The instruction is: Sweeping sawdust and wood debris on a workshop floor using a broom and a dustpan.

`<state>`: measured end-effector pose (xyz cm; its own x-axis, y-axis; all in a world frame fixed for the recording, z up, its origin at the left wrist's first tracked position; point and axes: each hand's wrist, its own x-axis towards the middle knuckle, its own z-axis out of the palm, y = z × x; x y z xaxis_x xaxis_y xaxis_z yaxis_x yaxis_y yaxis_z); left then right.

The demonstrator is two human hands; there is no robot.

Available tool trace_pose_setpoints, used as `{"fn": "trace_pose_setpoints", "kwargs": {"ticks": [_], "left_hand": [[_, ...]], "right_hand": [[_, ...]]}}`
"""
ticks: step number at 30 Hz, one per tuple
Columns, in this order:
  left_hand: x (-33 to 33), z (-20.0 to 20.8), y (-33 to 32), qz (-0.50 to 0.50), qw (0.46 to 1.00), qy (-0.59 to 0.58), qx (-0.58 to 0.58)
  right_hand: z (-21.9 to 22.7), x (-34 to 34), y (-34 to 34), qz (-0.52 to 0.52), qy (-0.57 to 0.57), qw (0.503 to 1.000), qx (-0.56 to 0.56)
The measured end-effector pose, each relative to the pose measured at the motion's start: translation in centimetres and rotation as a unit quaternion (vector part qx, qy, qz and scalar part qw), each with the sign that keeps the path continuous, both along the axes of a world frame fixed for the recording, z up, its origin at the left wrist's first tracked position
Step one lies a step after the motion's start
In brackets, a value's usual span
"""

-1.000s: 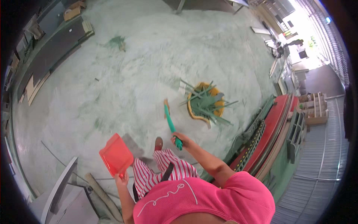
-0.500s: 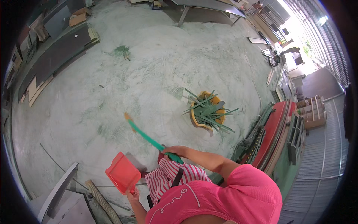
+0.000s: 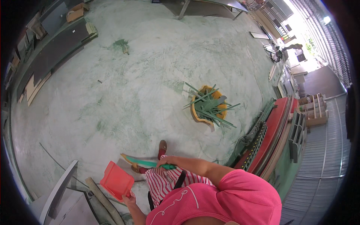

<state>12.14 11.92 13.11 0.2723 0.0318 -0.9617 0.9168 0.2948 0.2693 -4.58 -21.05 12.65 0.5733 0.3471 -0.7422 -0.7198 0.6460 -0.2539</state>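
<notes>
My left hand grips a red dustpan by its handle, low on the left beside my leg. The pan's open side faces up and away from me. My right hand is closed around a long green hand brush in front of my striped trousers. The brush lies nearly level, its tan bristle end pointing left, a little above and right of the dustpan. Whether the bristles touch the floor I cannot tell. One brown shoe shows just beyond my right hand.
A yellow tub full of green strips stands ahead to the right. Green scraps lie on the far floor. Red and dark panels line the right side. A ribbed hose and a grey cabinet are near left.
The brush has swung down and back toward me, its bristle end now closer to the dustpan. The dustpan has shifted slightly left. My shoe has come into view.
</notes>
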Motion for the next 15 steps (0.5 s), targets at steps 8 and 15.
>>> {"fn": "trace_pose_setpoints", "kwargs": {"ticks": [8,15], "left_hand": [[-0.2,0.1,-5.4,0.013,0.999,0.01,-0.048],[-1.5,-1.4,-7.2,-0.004,0.998,0.031,-0.049]], "right_hand": [[3.2,-3.8,-12.9,0.044,0.141,0.987,-0.06],[9.7,-4.8,-14.0,0.061,0.127,0.987,-0.08]]}}
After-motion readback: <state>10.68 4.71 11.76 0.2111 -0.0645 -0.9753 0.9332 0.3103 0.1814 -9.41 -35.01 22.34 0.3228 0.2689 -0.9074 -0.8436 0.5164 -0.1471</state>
